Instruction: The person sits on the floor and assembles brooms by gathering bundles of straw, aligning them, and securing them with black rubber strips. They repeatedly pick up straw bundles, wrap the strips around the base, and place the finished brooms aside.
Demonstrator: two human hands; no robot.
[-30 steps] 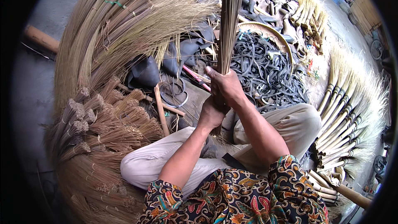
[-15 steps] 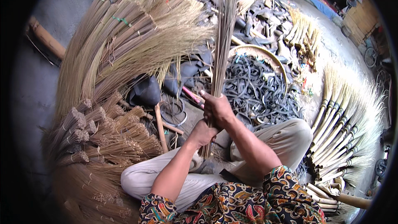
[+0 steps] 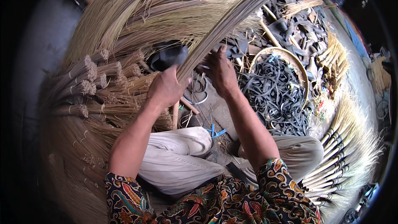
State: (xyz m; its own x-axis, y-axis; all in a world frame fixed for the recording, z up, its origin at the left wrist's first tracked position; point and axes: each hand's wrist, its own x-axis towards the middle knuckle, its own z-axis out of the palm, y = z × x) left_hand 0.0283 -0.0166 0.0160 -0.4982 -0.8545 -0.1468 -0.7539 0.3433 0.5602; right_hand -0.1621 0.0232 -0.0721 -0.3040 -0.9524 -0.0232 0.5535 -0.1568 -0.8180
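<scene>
A long bundle of broom straw (image 3: 226, 27) slants up and to the right across the middle of the picture. My left hand (image 3: 165, 88) is closed round its lower end, above my left knee. Just right of the bundle my right hand (image 3: 222, 69) is raised, its fingers apart and off the stalks as far as I can see; some fingertips lie behind or beside the straw. Between my knees and the hands, blue strips (image 3: 215, 132) lie on the floor.
Tied straw bundles (image 3: 91, 87) are heaped at the left, longer straw (image 3: 166, 20) behind them. A round woven tray (image 3: 278, 52) with black rubber strips (image 3: 273, 91) stands right of centre. Finished brooms (image 3: 336, 153) lie fanned at the right. Rubber scraps (image 3: 296, 37) cover the far floor.
The bundle has tilted from upright to slanting right and moved up from my lap. My right hand has let go of it; my left still grips it. The view has shifted.
</scene>
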